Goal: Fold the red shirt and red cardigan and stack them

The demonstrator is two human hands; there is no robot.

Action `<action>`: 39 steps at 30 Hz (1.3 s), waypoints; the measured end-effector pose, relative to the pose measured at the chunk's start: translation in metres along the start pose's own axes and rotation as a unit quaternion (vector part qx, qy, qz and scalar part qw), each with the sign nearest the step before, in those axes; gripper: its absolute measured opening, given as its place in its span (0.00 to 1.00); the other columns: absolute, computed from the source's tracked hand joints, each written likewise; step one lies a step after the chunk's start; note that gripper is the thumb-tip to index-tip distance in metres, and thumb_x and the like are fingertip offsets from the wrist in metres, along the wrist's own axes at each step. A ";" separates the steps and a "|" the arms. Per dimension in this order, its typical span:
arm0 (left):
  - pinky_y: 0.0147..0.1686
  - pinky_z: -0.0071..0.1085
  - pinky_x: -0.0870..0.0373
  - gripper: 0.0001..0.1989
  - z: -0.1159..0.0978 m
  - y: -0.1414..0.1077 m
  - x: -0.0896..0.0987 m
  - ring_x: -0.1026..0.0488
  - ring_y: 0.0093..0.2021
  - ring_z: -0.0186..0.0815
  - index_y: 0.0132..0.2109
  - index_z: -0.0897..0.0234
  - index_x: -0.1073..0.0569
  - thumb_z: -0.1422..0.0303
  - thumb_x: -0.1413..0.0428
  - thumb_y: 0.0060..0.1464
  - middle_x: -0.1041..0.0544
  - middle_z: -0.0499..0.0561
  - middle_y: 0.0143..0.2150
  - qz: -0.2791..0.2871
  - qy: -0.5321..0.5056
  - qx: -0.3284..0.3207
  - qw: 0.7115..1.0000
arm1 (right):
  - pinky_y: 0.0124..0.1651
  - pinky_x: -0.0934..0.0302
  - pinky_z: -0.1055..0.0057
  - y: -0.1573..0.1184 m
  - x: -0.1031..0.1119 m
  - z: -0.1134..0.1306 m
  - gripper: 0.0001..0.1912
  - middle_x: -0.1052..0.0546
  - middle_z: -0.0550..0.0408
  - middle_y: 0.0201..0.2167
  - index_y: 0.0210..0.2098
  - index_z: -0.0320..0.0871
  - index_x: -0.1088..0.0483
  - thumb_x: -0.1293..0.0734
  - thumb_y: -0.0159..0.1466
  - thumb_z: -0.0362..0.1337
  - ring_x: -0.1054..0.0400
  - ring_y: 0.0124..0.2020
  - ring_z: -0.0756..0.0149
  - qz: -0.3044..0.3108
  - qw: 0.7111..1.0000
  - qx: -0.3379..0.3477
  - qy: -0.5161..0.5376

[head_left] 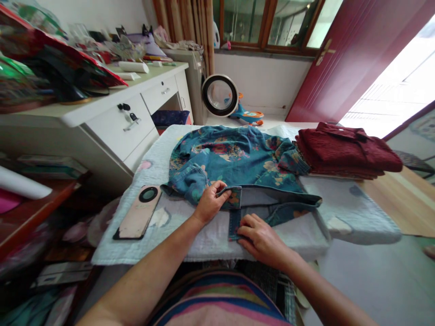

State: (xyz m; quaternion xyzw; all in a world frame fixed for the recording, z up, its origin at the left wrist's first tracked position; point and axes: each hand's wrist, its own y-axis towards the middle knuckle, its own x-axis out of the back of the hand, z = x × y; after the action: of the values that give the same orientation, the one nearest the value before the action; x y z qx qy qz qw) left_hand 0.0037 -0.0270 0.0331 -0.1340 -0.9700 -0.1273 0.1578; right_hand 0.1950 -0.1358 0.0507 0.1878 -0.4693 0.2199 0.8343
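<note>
A blue-green denim jacket (238,158) with a floral print lies spread on the cloth-covered table, its hem band toward me. My left hand (211,201) pinches one end of the band between thumb and fingers, holding it slightly raised. The other end of the band hangs lower, on the cloth. There my right hand (260,235) has its curled fingers and thumb at the band's edge; the fingertips partly hide their grip. Between the hands, the hem gapes and shows the jacket's paler inside. A sleeve is bunched beside my left hand.
A phone (139,213) lies left of the jacket on the pale patterned cloth (200,251). Folded dark red garments (346,151) are stacked at the right. A white desk (118,127) with clutter stands on the left, and a red door (326,59) at the back right.
</note>
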 end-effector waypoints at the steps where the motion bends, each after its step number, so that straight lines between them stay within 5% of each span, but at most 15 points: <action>1: 0.40 0.30 0.33 0.07 -0.005 -0.002 0.001 0.30 0.37 0.35 0.37 0.62 0.31 0.63 0.45 0.58 0.28 0.48 0.34 -0.001 0.025 -0.016 1.000 | 0.45 0.38 0.67 -0.001 0.001 0.001 0.07 0.28 0.51 0.39 0.39 0.44 0.26 0.36 0.66 0.36 0.35 0.42 0.63 0.013 1.000 0.001 -0.005; 4: 0.44 0.32 0.33 0.03 -0.021 -0.009 0.002 0.30 0.41 0.36 0.36 0.62 0.30 0.68 0.44 0.55 0.27 0.49 0.37 0.017 0.083 -0.074 0.994 | 0.49 0.38 0.66 -0.003 0.009 0.002 0.08 0.27 0.51 0.40 0.41 0.44 0.25 0.36 0.66 0.36 0.34 0.44 0.62 0.037 0.999 0.006 0.008; 7: 0.43 0.31 0.33 0.03 -0.030 -0.019 0.002 0.29 0.39 0.36 0.36 0.62 0.30 0.72 0.44 0.52 0.26 0.49 0.36 0.092 0.092 -0.105 0.986 | 0.50 0.39 0.66 -0.006 0.015 0.000 0.07 0.26 0.52 0.39 0.39 0.44 0.26 0.37 0.66 0.34 0.33 0.43 0.63 0.047 0.998 0.010 0.028; 12: 0.39 0.30 0.34 0.06 -0.023 -0.037 0.004 0.29 0.37 0.35 0.36 0.62 0.28 0.76 0.45 0.49 0.25 0.48 0.34 0.201 0.128 -0.107 0.965 | 0.39 0.39 0.72 -0.016 0.010 -0.008 0.04 0.29 0.56 0.32 0.35 0.43 0.31 0.37 0.65 0.32 0.34 0.34 0.67 -0.010 0.998 -0.056 0.038; 17: 0.40 0.31 0.34 0.07 -0.018 -0.054 0.004 0.29 0.38 0.36 0.36 0.62 0.28 0.76 0.45 0.48 0.25 0.49 0.34 0.184 0.150 -0.102 0.966 | 0.42 0.38 0.71 -0.018 0.000 -0.003 0.10 0.29 0.53 0.40 0.45 0.44 0.32 0.35 0.63 0.31 0.33 0.40 0.65 -0.043 0.997 -0.052 0.030; 21: 0.41 0.32 0.35 0.07 -0.014 -0.064 0.002 0.29 0.38 0.37 0.36 0.62 0.28 0.77 0.45 0.48 0.25 0.49 0.35 0.199 0.195 -0.120 0.953 | 0.44 0.38 0.70 -0.018 0.002 -0.001 0.08 0.27 0.52 0.38 0.43 0.44 0.28 0.37 0.66 0.31 0.32 0.41 0.65 -0.018 0.999 -0.038 0.011; 33: 0.43 0.34 0.36 0.12 -0.025 -0.073 0.006 0.29 0.42 0.40 0.45 0.60 0.25 0.68 0.42 0.51 0.26 0.52 0.42 0.294 0.311 -0.161 0.889 | 0.43 0.38 0.70 -0.046 0.041 -0.030 0.09 0.23 0.52 0.37 0.40 0.44 0.28 0.39 0.68 0.37 0.28 0.39 0.65 -0.088 0.989 -0.120 -0.021; 37: 0.42 0.33 0.34 0.09 -0.037 -0.070 0.013 0.27 0.41 0.38 0.43 0.60 0.24 0.64 0.45 0.58 0.24 0.51 0.39 0.321 0.262 -0.163 0.895 | 0.47 0.38 0.66 -0.059 0.059 -0.054 0.11 0.24 0.49 0.39 0.39 0.43 0.27 0.41 0.68 0.39 0.30 0.42 0.60 -0.150 0.964 -0.189 -0.112; 39: 0.45 0.34 0.34 0.10 -0.040 -0.060 0.021 0.27 0.42 0.38 0.42 0.60 0.23 0.67 0.50 0.62 0.23 0.52 0.40 0.291 0.243 -0.174 0.909 | 0.51 0.40 0.61 -0.067 0.065 -0.071 0.12 0.25 0.45 0.43 0.41 0.42 0.27 0.40 0.66 0.39 0.32 0.46 0.55 -0.181 0.931 -0.243 -0.205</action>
State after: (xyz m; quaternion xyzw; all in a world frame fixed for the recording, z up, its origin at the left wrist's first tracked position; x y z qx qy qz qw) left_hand -0.0231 -0.0895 0.0644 -0.4001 -0.7823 -0.2710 0.3931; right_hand 0.3110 -0.1422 0.0652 0.1026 -0.6268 -0.0989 0.7661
